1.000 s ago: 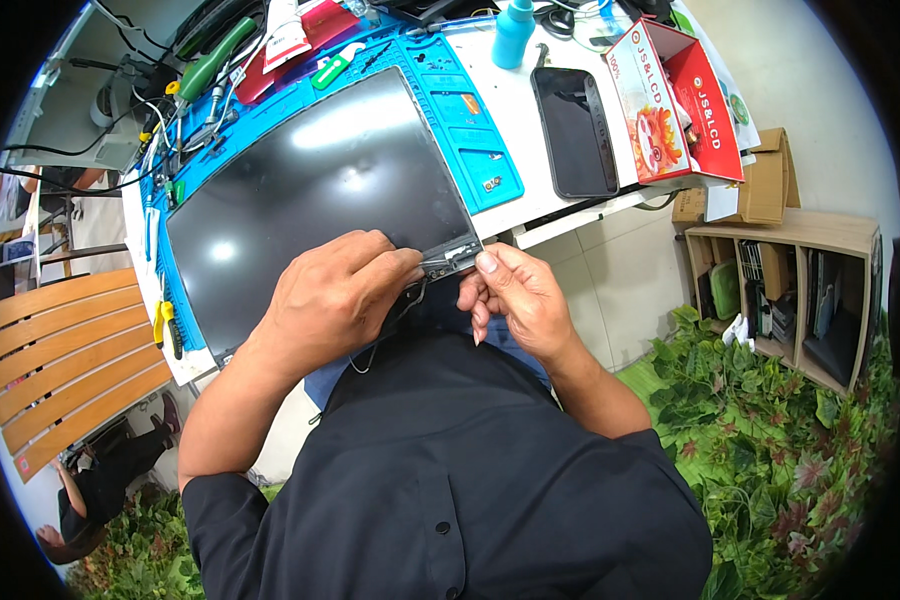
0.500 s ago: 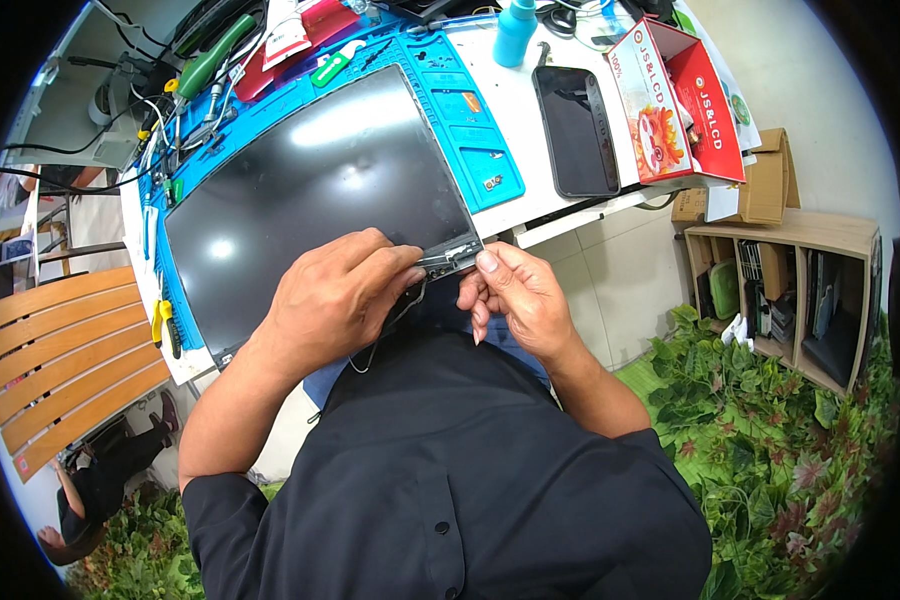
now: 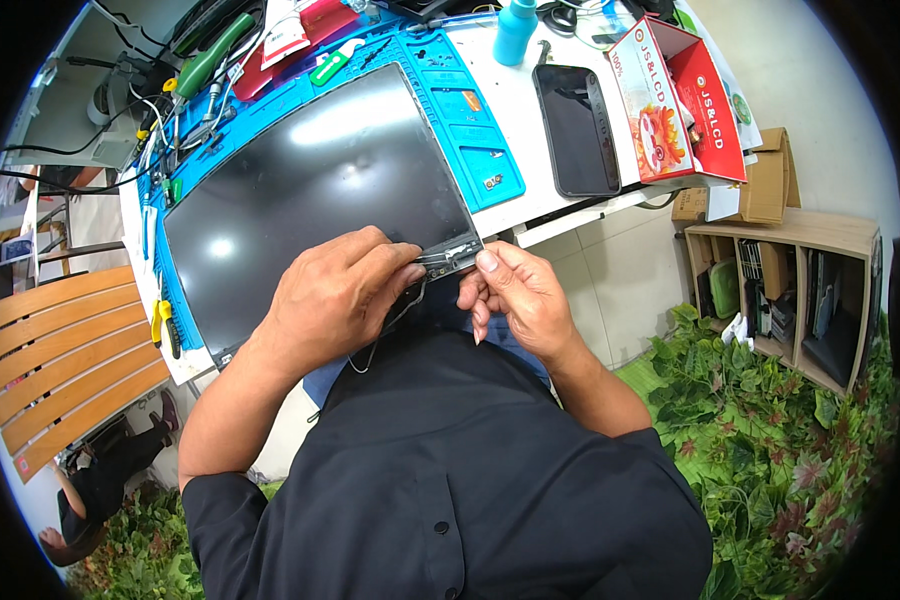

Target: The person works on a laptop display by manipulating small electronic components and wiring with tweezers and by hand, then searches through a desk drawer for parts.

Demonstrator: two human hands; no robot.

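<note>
A glossy black rectangular screen panel [image 3: 310, 180] lies ahead-left of the right hand [image 3: 518, 295], long axis running near-left to far-right; that hand, nearer, pinches its near right corner; the left hand [image 3: 335, 285] curls over the near edge, its grip unclear.

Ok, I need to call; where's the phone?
In the head view, the black phone lies right of centre on the white table, between the blue mat and the red box.

The display panel [image 3: 290, 200] was black, the repair mat [image 3: 485, 158] blue — the bottle [image 3: 515, 35] turquoise. The carton [image 3: 705, 125] was printed red and white — the shirt [image 3: 390, 460] plain black, the screwdriver handle [image 3: 213, 58] green.
</note>
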